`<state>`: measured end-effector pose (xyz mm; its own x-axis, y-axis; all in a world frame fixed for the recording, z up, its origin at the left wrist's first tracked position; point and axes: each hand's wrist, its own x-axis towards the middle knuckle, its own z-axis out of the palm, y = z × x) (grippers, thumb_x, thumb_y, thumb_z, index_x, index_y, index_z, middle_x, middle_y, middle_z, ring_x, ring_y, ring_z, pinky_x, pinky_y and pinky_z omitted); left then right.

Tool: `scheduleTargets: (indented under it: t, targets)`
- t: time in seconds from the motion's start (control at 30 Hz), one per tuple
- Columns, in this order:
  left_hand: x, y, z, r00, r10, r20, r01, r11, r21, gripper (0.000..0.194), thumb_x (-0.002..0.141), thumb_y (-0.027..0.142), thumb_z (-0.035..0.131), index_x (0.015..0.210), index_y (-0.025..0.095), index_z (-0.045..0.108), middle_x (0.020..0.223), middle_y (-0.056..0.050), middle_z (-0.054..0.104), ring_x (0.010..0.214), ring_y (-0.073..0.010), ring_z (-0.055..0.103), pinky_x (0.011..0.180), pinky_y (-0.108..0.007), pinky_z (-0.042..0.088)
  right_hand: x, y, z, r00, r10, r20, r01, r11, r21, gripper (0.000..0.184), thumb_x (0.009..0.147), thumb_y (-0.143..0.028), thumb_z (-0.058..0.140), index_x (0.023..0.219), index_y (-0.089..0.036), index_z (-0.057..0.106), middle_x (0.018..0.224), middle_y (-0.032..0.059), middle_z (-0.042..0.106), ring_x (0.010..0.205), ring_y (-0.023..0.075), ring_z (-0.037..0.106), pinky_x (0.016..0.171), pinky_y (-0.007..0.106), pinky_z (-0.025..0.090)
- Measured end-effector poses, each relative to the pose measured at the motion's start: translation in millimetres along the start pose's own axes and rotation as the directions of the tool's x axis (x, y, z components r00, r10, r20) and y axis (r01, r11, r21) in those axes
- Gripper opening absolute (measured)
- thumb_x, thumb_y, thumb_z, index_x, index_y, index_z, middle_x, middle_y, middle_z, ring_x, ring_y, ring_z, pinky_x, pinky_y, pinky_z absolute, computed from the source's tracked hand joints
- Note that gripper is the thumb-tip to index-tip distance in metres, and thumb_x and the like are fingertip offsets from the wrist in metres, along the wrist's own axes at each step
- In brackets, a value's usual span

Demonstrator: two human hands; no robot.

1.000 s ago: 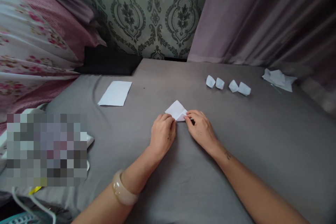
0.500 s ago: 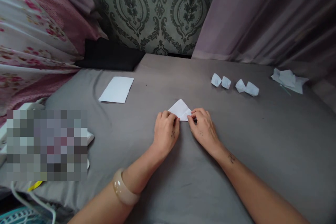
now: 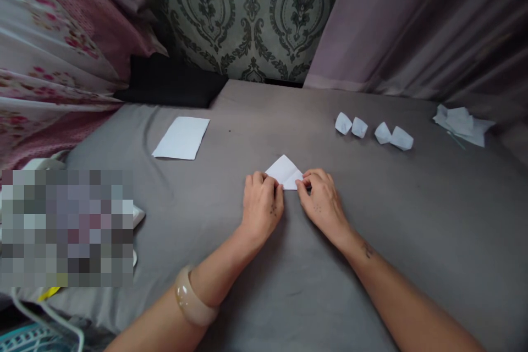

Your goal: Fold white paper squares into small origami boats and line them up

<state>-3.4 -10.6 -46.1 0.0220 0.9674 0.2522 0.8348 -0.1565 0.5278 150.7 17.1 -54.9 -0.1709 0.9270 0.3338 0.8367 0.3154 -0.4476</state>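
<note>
A small white sheet of paper (image 3: 285,169), folded to a triangle with its point away from me, lies on the grey cloth in front of me. My left hand (image 3: 263,203) is closed on its left corner, thumb along the near edge. At the right corner, my right hand (image 3: 320,198) pinches the paper between thumb and fingers. A crease runs slantwise across the right part of the paper. Both side corners are partly hidden under my fingers.
Flat white paper (image 3: 181,138) lies to the left. Several folded paper pieces (image 3: 351,125) stand at the back right, with loose paper scraps (image 3: 460,122) beyond them. Black cloth (image 3: 173,82) lies at the back left. A blurred-out patch (image 3: 68,228) covers things at the left edge.
The view has shifted slightly. Both hands keep their hold on the folded paper; the right hand sits very slightly further right.
</note>
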Motion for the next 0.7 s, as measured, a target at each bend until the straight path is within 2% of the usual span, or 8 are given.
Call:
scheduleTargets:
  t: [0.7]
  targets:
    - [0.8,-0.1,-1.6,1.000,0.002,0.026,-0.003,0.999,0.036,0.016,0.091,0.026,0.047,0.085,0.016,0.058,0.093,-0.010,0.055,0.089,-0.0229,0.046,0.082,-0.038,0.042,0.6,-1.7,0.7,0.999,0.025,0.023,-0.024,0.999,-0.046,0.017,0.087,-0.026,0.045,0.079,-0.017,0.056,0.091,0.0119,0.060,0.089,0.0243,0.054,0.079,0.038,0.043]
